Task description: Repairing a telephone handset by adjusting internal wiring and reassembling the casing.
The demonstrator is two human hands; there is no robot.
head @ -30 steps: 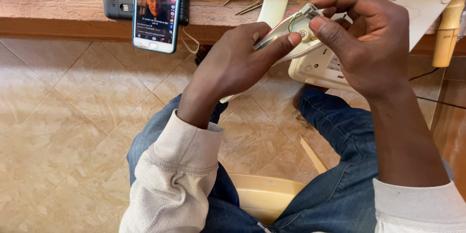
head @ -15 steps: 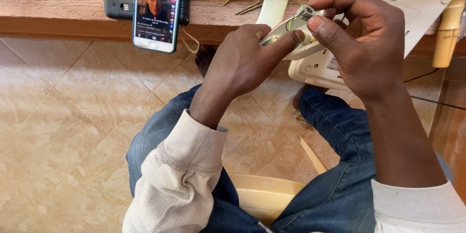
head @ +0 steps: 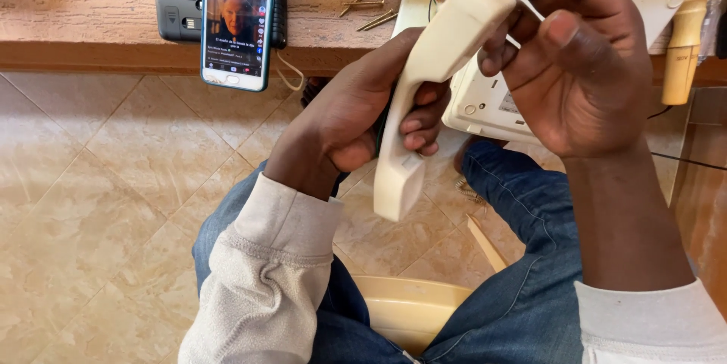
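Above the lap in blue jeans (head: pixel 522 311), a cream telephone handset (head: pixel 424 91) stands nearly upright, its long axis tilted so the upper end leans right and away and the lower end points down toward the knees. Wrapped around its middle, the left hand (head: pixel 356 114) grips it with fingers curled closed. Partly closed over the upper end, the right hand (head: pixel 583 61) pinches it. Beyond lie a white telephone base (head: pixel 485 106), a smartphone (head: pixel 236 19) and nails (head: pixel 367 8) on a wooden ledge (head: pixel 76 23).
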